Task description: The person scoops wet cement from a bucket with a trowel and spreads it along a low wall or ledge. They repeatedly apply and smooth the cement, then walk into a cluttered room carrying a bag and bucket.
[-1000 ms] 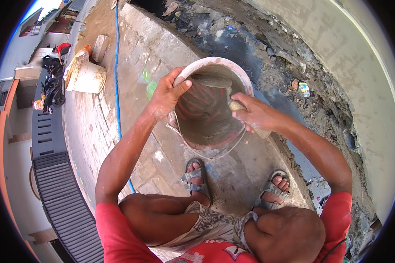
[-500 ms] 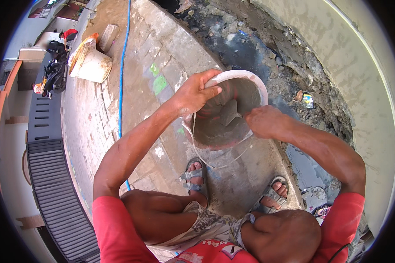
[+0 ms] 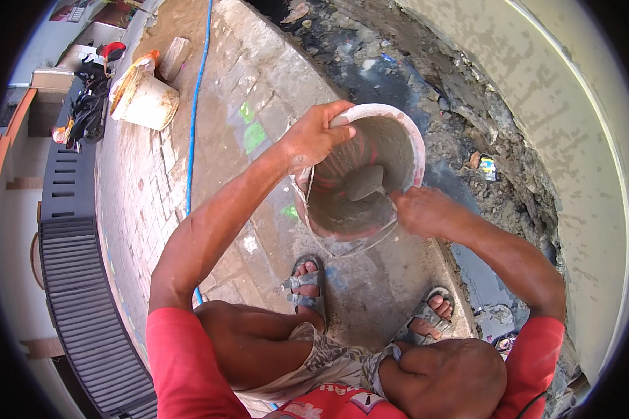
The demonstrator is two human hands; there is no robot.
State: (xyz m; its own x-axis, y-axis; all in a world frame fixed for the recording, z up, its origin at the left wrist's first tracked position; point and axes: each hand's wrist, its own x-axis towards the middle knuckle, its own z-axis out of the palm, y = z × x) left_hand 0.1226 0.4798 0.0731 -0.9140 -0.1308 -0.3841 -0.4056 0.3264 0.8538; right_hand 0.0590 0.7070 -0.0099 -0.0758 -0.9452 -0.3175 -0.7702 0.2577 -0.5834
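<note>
A: What lies at the centre?

B: A round, grey-smeared bucket with a pinkish-white rim (image 3: 418, 150), tilted, its mouth toward the wearer, above the grey concrete walkway (image 3: 370, 297); whether its base rests there cannot be told. Inside is a flat grey metal trowel (image 3: 365, 183).

A: And each hand?

B: The left hand (image 3: 318, 140) grips the rim's left side, thumb at the inner edge. The right hand (image 3: 426, 211) is clenched at the opposite side around the trowel's handle, which the fingers conceal.

A: Farther out?

B: A blue hose (image 3: 196, 105) and a stained white plastic pail (image 3: 147, 105), both at left.
</note>
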